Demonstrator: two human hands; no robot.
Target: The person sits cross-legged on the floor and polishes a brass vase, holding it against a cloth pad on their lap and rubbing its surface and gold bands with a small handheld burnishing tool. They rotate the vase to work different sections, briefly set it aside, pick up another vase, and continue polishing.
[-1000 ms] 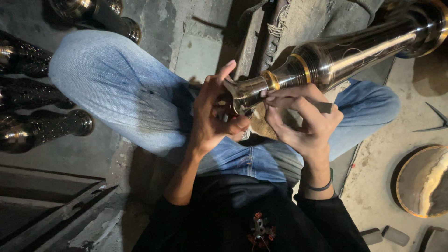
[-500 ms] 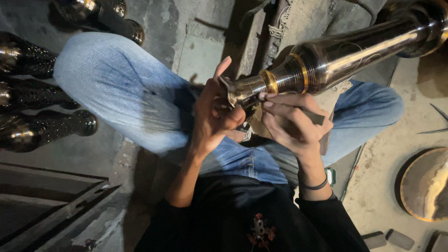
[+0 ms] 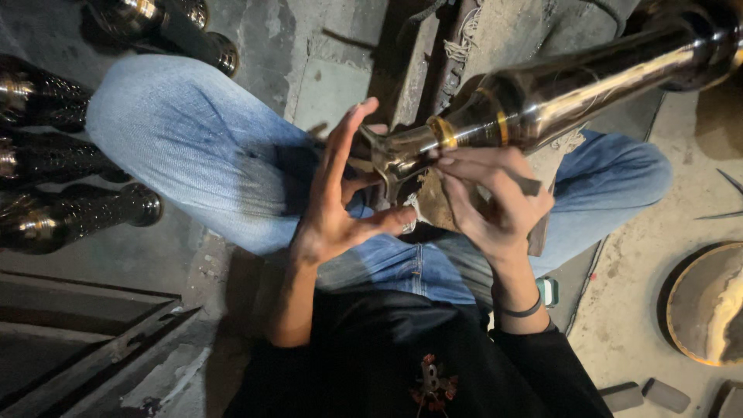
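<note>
Fingers (image 3: 350, 135) of left hand (image 3: 333, 209): spread apart, palm cupping the flared lower end of a polished metal shaft (image 3: 542, 97), thumb stretched toward centre frame. Fingers (image 3: 472, 174) of right hand (image 3: 495, 205): curled together, pinching a thin dark tool (image 3: 530, 186) against the shaft's underside, just beside its gold band (image 3: 443, 133). Shaft: centre frame, running tilted to the upper right corner, above crossed legs in blue jeans (image 3: 193, 155). Left edge: row of dark ornate metal pieces (image 3: 70, 217) on concrete floor (image 3: 627, 325). Lower right: round brass-rimmed dish (image 3: 708, 306).
</note>
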